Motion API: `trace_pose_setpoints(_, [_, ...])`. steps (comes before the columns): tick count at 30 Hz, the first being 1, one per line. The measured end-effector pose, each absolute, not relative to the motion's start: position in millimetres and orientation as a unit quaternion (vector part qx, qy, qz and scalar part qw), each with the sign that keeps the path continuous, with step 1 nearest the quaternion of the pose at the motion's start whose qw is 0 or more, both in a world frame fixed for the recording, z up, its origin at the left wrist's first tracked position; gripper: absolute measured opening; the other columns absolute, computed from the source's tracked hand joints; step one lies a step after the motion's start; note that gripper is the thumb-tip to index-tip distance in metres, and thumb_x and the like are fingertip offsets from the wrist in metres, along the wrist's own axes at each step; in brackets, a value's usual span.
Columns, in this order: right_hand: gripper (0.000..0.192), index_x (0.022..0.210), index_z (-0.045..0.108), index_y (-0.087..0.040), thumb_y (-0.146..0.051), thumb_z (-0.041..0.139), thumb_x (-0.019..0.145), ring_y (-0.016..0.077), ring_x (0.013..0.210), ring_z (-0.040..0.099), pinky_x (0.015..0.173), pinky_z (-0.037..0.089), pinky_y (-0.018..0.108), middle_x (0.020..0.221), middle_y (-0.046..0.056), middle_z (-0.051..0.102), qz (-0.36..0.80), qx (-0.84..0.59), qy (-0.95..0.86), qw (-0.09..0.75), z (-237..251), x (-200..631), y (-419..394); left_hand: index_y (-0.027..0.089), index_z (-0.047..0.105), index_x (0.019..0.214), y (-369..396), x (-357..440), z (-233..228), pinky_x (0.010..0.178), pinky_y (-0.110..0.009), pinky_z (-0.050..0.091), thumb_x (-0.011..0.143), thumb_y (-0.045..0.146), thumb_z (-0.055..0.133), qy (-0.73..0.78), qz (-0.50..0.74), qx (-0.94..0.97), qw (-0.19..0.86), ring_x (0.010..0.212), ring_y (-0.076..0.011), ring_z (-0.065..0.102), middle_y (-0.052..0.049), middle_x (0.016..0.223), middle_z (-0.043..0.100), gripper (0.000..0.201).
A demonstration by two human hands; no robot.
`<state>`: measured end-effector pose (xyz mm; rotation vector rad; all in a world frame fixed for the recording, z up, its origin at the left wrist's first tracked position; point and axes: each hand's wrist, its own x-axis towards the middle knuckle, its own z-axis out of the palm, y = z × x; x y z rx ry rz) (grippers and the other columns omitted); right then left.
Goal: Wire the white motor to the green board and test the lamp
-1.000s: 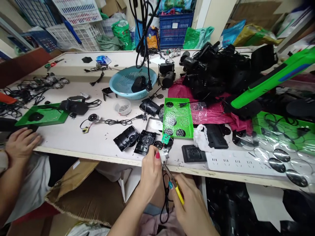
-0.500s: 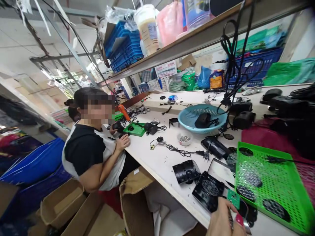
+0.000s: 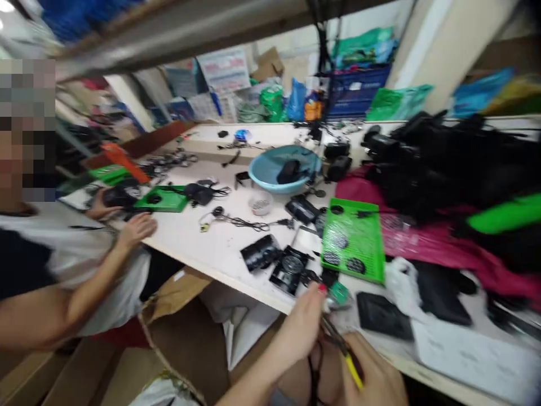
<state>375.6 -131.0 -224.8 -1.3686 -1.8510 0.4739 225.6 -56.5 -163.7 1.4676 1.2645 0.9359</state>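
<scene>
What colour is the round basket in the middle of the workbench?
Light blue; the basket shows in the head view, holding a black part.

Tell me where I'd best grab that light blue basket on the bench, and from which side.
Probably by the near rim of the light blue basket, coming from above on your side. It sits upright and open, with a black part lying inside, so the rim is the free edge. Black housings crowd its right side, and hanging cables block the far side.

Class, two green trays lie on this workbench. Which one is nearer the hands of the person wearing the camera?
The perforated green tray holding round black discs, just beyond the left hand. The other green tray lies far left, by the co-worker's hand.
</scene>
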Motion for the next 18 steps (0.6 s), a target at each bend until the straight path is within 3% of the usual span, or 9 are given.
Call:
trace_pose_setpoints(3, [0.016,0.094,0.055,-0.025,-0.016,0.044,0.088,0.0220,0.078,0.066,0.064,0.049,0.031,0.086,0.003,0.065,0.225,-0.604,-0.704,0.298,-191,367,-139,0.022,0.051,0.093,-60,229,-164,0.073,-0.031,0.047,0.102,0.056,0.023,0.538,0.410,0.530,0.511,0.074,-0.0191,0.053,-0.003,0.077,0.055,0.044])
trace_pose_setpoints(10, [0.013,0.099,0.055,-0.021,-0.029,0.045,0.096,0.0194,0.087,0.057,0.077,0.044,0.029,0.093,0.003,0.059,0.406,-0.639,-0.556,0.344,-151,351,-138,0.023,0.045,0.113,-61,224,-169,0.079,-0.032,0.044,0.097,0.067,0.029,0.515,0.482,0.577,0.412,0.086,-0.0189,0.053,-0.006,0.104,0.054,0.049])
trace_pose_setpoints(14, [0.012,0.100,0.055,-0.021,-0.027,0.045,0.095,0.0196,0.087,0.056,0.077,0.043,0.030,0.096,0.004,0.058,0.410,-0.636,-0.565,0.328,-142,355,-146,0.023,0.043,0.116,-61,224,-175,0.085,-0.035,0.044,0.091,0.076,0.031,0.469,0.521,0.624,0.346,0.094,-0.0212,0.053,-0.007,0.108,0.051,0.061])
trace_pose_setpoints(18, [0.017,0.107,0.055,-0.023,-0.027,0.043,0.096,0.0215,0.091,0.056,0.075,0.042,0.031,0.100,0.005,0.057,0.370,-0.655,-0.591,0.293,-141,353,-150,0.023,0.043,0.116,-64,229,-178,0.087,-0.035,0.043,0.090,0.076,0.032,0.457,0.538,0.619,0.344,0.096,-0.0212,0.053,-0.007,0.107,0.052,0.060])
